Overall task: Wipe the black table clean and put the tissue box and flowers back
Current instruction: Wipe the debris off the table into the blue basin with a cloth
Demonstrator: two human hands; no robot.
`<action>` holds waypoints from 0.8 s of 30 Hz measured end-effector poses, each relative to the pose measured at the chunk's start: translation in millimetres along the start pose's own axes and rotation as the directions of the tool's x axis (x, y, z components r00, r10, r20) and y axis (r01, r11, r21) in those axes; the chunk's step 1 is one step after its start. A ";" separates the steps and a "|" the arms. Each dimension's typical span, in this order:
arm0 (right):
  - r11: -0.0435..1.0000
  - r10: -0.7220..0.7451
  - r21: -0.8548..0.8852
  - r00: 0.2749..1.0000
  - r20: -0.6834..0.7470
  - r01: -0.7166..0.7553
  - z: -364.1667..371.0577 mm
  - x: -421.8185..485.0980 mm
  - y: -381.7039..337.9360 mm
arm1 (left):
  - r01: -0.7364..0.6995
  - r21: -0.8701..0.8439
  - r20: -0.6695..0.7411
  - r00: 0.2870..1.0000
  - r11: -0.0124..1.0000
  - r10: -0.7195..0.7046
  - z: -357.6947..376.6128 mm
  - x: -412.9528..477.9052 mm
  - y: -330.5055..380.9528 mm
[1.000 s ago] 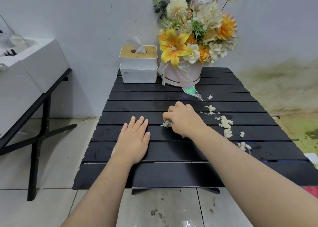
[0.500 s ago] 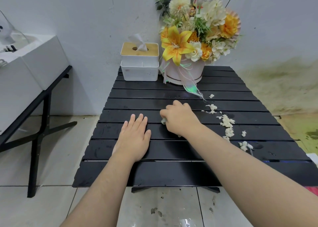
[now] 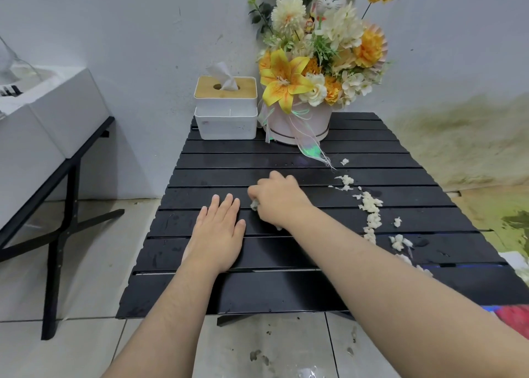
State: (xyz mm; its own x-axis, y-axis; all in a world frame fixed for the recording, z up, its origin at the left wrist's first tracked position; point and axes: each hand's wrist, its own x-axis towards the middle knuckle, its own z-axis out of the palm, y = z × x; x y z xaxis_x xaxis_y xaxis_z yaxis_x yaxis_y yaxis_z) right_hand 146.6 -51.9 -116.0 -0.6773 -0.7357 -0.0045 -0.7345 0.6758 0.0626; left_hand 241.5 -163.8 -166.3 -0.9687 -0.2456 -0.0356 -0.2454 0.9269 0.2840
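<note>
A black slatted table [image 3: 286,289] stands against the wall. My left hand [image 3: 217,234] lies flat on its slats, fingers straight. Just right of it, my right hand [image 3: 279,200] grips a wet wad of tissue [image 3: 254,205] pressed against the table top. Several shreds of torn white tissue [image 3: 370,206] trail down the table's right side. At the back stand a white tissue box [image 3: 226,114] with a wooden lid and a pale round pot of yellow and orange flowers [image 3: 317,71].
White boxes [image 3: 48,120] sit on a black-legged stand at the left. The tiled floor [image 3: 71,349] surrounds the table, with wet marks below the front edge. A stained wall and mossy floor lie to the right.
My right hand has slid the tissue wad a little to the left, closer to my left hand. My left hand has stayed flat in place.
</note>
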 end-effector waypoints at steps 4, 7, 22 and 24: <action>0.999 0.032 0.025 0.999 0.004 -0.032 0.6 -5.2 11.9 | 0.003 -0.007 0.010 1.000 1.000 -0.003 -1.8 -1.0 0.6; 0.987 0.129 0.088 0.991 0.030 -0.131 4.0 -21.3 45.7 | 0.002 -0.012 0.011 1.000 1.000 -0.002 -2.1 -0.7 0.0; 0.969 0.211 0.190 0.932 -0.296 -0.159 36.2 -120.4 5.0 | 0.012 0.006 -0.026 1.000 1.000 -0.012 11.8 -55.7 44.2; 0.972 0.214 0.162 0.916 -0.339 -0.167 45.0 -121.3 23.9 | 0.027 0.020 -0.017 1.000 0.999 -0.026 11.7 -53.7 44.8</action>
State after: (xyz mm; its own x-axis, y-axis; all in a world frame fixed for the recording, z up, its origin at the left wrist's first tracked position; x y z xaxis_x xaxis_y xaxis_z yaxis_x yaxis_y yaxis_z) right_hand 209.3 55.5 -158.8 -0.7632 -0.5445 0.3479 -0.6078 0.7878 -0.1003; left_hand 282.2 -105.8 -162.8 -0.9611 -0.2747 -0.0271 -0.2719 0.9255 0.2637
